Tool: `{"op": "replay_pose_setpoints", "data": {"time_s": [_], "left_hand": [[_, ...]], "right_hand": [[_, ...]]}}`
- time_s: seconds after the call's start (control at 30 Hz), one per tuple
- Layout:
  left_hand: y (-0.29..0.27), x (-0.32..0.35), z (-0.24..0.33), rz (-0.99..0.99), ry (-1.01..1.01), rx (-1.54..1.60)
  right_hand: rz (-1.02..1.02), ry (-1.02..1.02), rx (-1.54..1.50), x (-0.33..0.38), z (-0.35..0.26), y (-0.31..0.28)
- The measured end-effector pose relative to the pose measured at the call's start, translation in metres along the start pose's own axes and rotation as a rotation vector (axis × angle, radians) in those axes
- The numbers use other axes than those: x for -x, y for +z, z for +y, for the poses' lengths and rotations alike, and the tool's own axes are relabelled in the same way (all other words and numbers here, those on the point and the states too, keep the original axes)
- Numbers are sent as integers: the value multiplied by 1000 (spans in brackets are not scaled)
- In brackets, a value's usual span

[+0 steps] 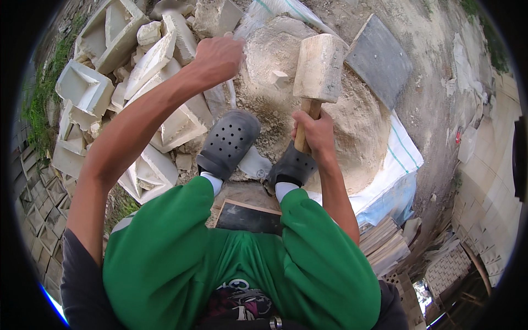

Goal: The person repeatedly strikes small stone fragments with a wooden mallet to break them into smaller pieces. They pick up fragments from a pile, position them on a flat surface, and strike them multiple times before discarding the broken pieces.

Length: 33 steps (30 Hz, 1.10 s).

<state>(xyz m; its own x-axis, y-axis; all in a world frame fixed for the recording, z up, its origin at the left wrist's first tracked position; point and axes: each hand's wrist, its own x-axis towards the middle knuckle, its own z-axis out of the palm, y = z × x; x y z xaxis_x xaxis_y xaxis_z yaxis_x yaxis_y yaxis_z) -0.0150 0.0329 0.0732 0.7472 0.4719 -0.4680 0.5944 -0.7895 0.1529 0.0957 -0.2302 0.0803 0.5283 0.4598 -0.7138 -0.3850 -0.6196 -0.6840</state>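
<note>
My right hand is wrapped round the handle of a large wooden mallet. Its thick, dust-covered head is raised over the pale powder. On the left, my left hand reaches out to the heap of broken white plaster moulds. Its fingers are curled, and whatever they may grip is hidden beneath them. Between the hands lies a mound of crushed plaster, with a small white chunk on top. The mound rests on a white woven sack with green stripes.
A flat grey board lies at the mound's far right edge. My feet in dark clogs stand at its near side. Stacked slats are at lower right, and grass grows beyond the moulds at left.
</note>
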Motion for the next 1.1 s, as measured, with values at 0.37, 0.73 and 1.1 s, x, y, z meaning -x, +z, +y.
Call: {"op": "replay_pose_setpoints", "data": {"time_s": [0.37,0.73,1.1], "left_hand": [[61,16,49,37,447,270],[60,29,42,187,381,447],[56,-16,37,201,146,851]], "right_hand": [[-19,-10,2,-4,7,1],[-11,1,19,-4,4,1],[-28,-22,-34,-5,5,4]]}}
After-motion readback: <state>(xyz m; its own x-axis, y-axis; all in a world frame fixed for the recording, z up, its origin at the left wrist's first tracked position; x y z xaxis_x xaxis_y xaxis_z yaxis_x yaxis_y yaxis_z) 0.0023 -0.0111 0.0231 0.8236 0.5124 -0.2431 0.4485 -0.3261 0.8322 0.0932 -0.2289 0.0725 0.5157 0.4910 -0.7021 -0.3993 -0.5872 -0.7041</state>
